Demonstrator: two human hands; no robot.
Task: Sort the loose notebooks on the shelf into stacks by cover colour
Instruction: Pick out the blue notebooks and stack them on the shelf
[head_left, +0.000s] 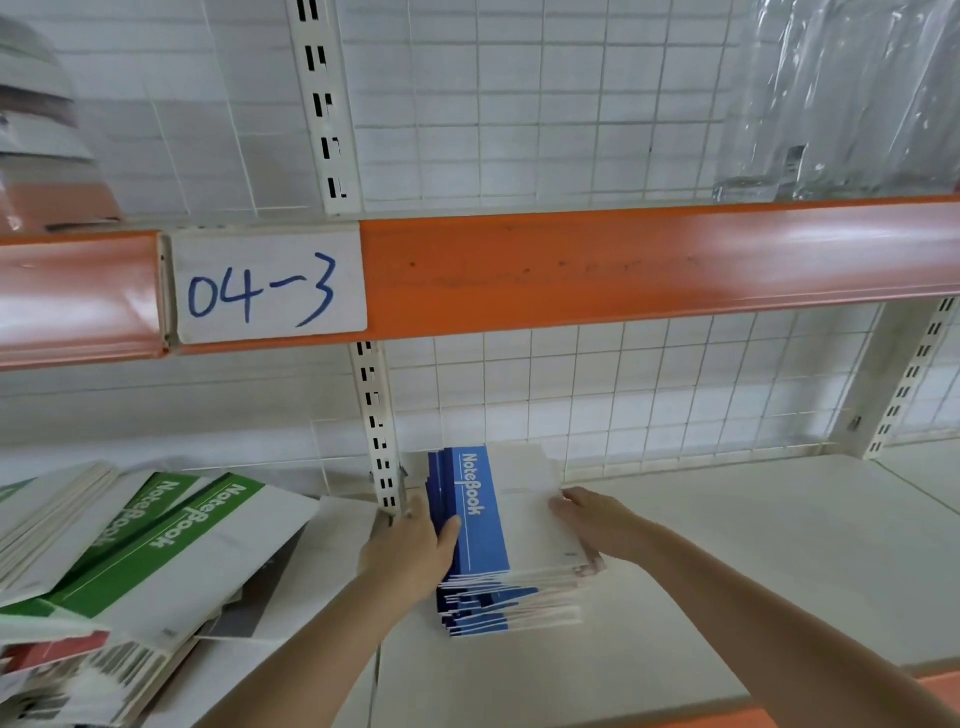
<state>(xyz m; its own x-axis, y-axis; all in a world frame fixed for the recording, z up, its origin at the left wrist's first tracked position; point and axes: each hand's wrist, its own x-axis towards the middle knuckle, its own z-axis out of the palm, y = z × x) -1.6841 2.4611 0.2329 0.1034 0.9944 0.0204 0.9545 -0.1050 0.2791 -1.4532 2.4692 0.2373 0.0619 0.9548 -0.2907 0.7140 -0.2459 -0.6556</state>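
Far left on the lower shelf (727, 545): a loose, slumped heap of green notebooks (171, 540), covers white w/ a green band reading "NoteBook", lying fanned and tilted over one another. A red-covered notebook (57, 649) pokes out near the heap's bottom edge, partly buried; something dark grey lies under the heap's right side (can't tell what it is).

Next, the white slotted upright post (382, 436) runs down to the shelf, just left of the blue stack.

Left hand (410, 545): pressed against the left side of the blue notebook stack (483, 519), thumb lying over the top cover's blue band, the other fingers hidden behind the stack's edge. So its grip is wrapped on the stack's left edge.

The blue stack sits on the shelf just right of the post, a bit ragged, lower copies jutting toward the camera w/ blue spines showing.

Right hand (597, 525): laid along the stack's right edge, fingers fairly straight and touching the top cover & side, grip not closed round anything.

Above: orange shelf beam (623, 265) w/ a white label (270, 286) handwritten "04-3". Wire grid backing (571, 104) behind; clear plastic packaging (831, 104) on the upper shelf at right.
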